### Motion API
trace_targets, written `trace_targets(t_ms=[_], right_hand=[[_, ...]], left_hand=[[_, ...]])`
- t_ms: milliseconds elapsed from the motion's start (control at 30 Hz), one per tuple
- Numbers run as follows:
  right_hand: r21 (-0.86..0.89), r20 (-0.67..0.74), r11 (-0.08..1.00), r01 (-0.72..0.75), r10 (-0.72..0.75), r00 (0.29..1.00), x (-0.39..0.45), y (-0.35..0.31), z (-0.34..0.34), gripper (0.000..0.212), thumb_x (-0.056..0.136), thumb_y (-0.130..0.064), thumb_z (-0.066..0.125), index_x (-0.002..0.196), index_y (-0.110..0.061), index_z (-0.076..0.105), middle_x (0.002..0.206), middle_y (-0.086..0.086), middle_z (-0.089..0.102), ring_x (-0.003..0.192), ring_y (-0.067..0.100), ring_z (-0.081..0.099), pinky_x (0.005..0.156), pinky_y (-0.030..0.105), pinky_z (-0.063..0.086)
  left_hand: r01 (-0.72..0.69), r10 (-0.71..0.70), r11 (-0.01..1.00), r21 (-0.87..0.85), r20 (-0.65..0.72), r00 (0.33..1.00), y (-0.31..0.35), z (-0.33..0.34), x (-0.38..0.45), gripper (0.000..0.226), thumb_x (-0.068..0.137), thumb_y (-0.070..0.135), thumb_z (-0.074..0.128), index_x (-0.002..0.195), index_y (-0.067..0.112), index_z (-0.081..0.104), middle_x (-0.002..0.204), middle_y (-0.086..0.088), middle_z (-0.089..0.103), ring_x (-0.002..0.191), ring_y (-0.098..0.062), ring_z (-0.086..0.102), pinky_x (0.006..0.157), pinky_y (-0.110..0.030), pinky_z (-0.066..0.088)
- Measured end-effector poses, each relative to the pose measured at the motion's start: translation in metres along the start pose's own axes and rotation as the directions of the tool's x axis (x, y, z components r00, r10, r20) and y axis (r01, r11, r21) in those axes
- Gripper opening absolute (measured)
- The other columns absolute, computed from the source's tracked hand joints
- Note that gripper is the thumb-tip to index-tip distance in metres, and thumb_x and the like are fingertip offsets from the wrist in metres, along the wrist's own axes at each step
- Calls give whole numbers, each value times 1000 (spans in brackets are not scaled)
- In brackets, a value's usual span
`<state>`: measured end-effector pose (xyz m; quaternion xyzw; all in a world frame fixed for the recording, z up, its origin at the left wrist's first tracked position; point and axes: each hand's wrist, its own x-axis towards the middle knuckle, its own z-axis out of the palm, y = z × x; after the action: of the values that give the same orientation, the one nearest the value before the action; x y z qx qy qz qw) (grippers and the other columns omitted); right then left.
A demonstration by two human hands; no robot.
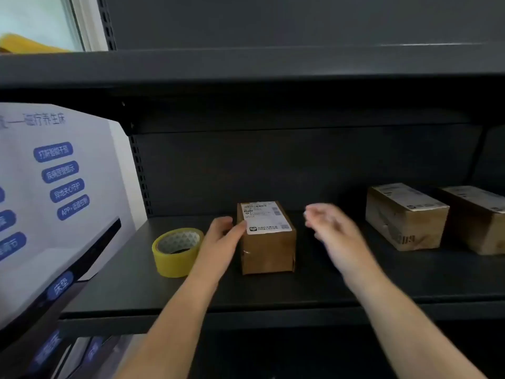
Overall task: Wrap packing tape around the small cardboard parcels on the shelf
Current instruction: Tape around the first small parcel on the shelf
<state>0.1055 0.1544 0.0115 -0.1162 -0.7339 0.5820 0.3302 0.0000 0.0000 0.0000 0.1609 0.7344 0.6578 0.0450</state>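
Head view has your left hand (222,236) resting against the left side of the small parcel (266,237) mid-shelf (273,288), fingers fairly straight, thumb on its top edge. Your right hand (332,231) hangs in the air just right of it, motion-blurred, fingers loose, holding nothing. I'd keep that left hand steadying the box, then grab the tape roll (177,251), which lies flat just left of it, and find the tape's loose end first. Count-wise: one yellow roll and three parcels, with a second parcel (405,216) and third parcel (476,218) sitting far right.
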Motion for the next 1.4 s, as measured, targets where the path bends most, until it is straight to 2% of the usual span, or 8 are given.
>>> trace_targets(t_ms=[300,567,733,900,1033,1200,1300,1400], right_hand=[[3,161,935,-356,351,923,15,25,44,58,89,-60,40,138,-28,42,127,-4,54,103,8,47,86,23,33],[-16,-16,997,76,-76,997,-1,31,45,72,75,-50,69,137,-39,33,138,-14,35,122,2,39,91,16,37],[-334,-130,878,343,-404,905,-16,24,50,96,57,-65,64,138,-34,23,149,-10,18,130,-6,18,89,3,27],[-553,23,650,521,-614,789,-24,19,55,100,58,-62,68,139,-24,23,150,-1,19,132,4,22,101,30,34],[-212,42,782,586,-591,805,-33,15,51,88,73,-63,62,142,-23,25,151,-6,26,139,10,27,109,30,33],[342,112,932,119,-166,980,-31,10,41,96,45,-76,69,129,-43,36,128,-26,48,117,-11,46,86,9,44],[406,214,914,25,-122,969,-32,14,43,98,34,-73,78,117,-32,48,104,-24,67,103,-4,60,76,9,47],[411,140,911,39,-105,985,-31,14,48,95,36,-67,80,119,-38,44,103,-29,64,98,-10,59,73,5,46]], left_hand=[[202,-181,955,-218,113,977,-11,19,11,58,86,42,57,135,18,39,106,2,56,85,-7,53,65,-21,40],[212,-97,834,-509,243,965,-21,9,7,32,89,16,55,119,27,53,114,-5,65,107,-23,60,89,-44,51],[87,21,874,-479,216,976,-13,9,-2,42,92,25,50,134,29,44,122,0,61,110,-17,60,84,-36,53],[50,88,914,-402,318,944,-3,5,-12,84,61,56,68,137,35,36,126,5,58,114,-17,57,96,-43,48],[257,0,742,-620,382,924,-2,-1,-11,69,66,28,71,130,18,48,108,-8,71,96,-27,68,81,-48,52],[470,37,458,-754,545,838,-12,-5,-8,101,39,30,91,129,11,50,128,-27,56,113,-48,55,92,-67,39],[471,96,435,-768,559,824,-13,-6,-6,97,47,32,89,132,12,47,130,-28,54,114,-47,55,84,-65,46],[325,72,639,-697,475,877,-6,-4,-5,74,71,44,71,136,22,44,130,-15,58,116,-33,58,92,-56,47]])
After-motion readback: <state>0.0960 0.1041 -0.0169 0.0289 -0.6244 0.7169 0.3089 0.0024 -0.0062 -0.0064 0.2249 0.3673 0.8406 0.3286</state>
